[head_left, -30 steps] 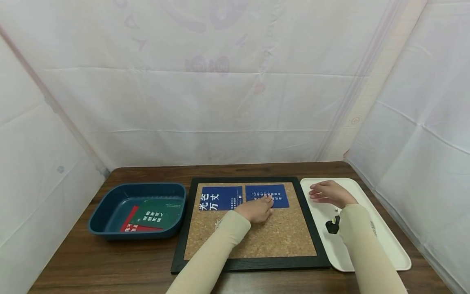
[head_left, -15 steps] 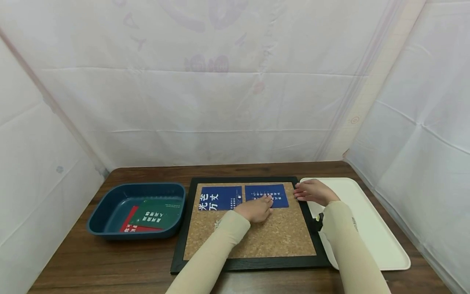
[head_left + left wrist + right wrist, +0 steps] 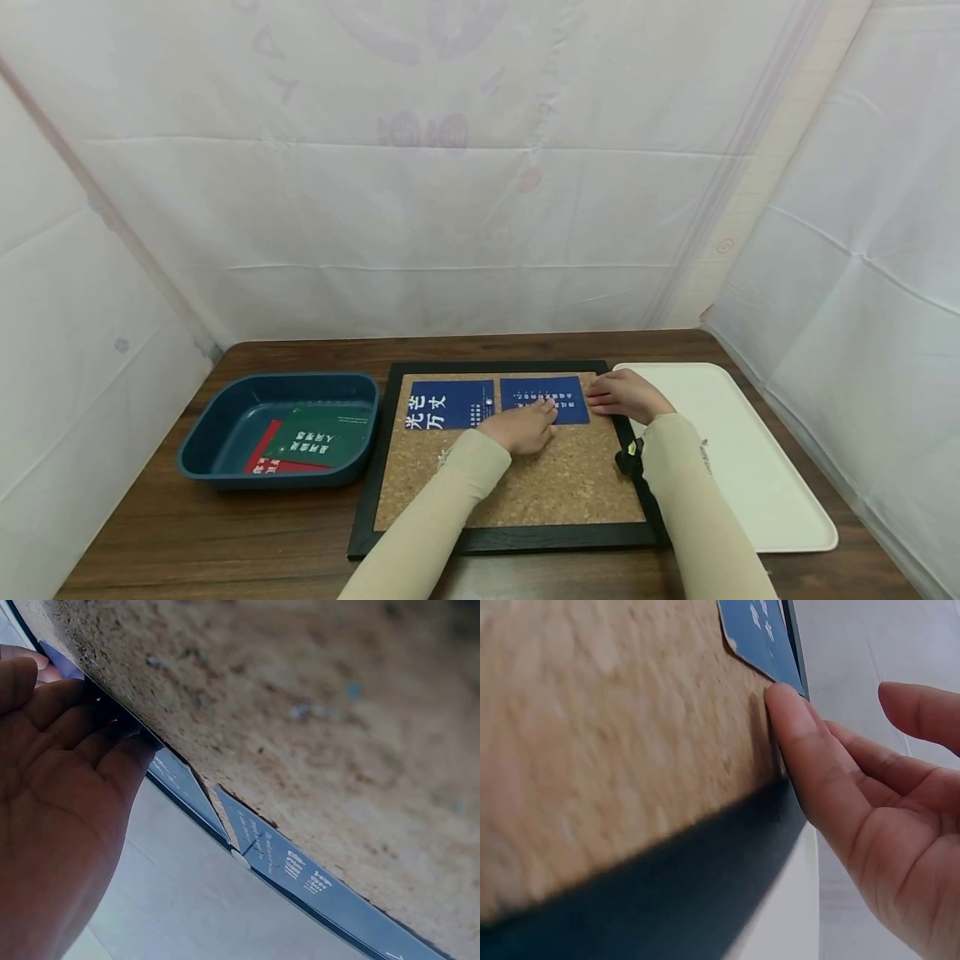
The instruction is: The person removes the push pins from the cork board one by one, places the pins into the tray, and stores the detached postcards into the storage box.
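Note:
A black-framed cork board (image 3: 555,492) lies on the table with two blue printed cards along its far side, the left card (image 3: 442,396) and the right card (image 3: 562,388). My left hand (image 3: 520,428) rests on the near edge of the right card, fingers stretched over it. Just beyond that card's right edge is my right hand (image 3: 628,395). In the right wrist view, a fingertip (image 3: 784,701) touches the cork close to the card's corner (image 3: 761,667), and nothing shows between the fingers. A small pale round pin head (image 3: 241,859) sits between the cards in the left wrist view.
A dark teal tub (image 3: 217,442) stands left of the board, holding a green card (image 3: 322,437) over a red card (image 3: 266,462). On the right lies a white tray (image 3: 757,467), partly under my right forearm. White sheeting (image 3: 465,208) hangs around the table's back and sides.
My right hand has moved left from above the white tray, over the board's frame, to the right card's edge. The left hand has stayed on the card.

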{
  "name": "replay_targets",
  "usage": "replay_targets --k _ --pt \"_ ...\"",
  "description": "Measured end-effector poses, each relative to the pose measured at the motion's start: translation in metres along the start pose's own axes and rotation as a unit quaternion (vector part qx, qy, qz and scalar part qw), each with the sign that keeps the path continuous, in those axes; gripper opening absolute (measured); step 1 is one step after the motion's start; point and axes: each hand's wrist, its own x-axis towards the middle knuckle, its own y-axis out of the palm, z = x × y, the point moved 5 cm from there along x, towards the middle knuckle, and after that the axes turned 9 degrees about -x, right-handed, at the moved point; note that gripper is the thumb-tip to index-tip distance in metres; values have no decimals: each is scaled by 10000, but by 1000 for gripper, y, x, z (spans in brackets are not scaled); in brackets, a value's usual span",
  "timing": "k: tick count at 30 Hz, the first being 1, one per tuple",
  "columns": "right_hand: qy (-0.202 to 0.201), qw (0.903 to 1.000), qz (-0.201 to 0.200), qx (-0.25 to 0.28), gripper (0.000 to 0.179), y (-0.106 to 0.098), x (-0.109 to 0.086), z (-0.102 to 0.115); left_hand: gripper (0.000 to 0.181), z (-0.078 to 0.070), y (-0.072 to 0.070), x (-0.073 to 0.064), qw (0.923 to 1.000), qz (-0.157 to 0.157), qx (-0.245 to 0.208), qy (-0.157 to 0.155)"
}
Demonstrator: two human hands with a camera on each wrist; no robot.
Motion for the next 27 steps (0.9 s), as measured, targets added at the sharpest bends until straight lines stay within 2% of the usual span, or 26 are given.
replay_targets --k 27 --pt "244 9984 -501 108 43 10 0 1 49 -1 -1 0 10000 -61 37 57"
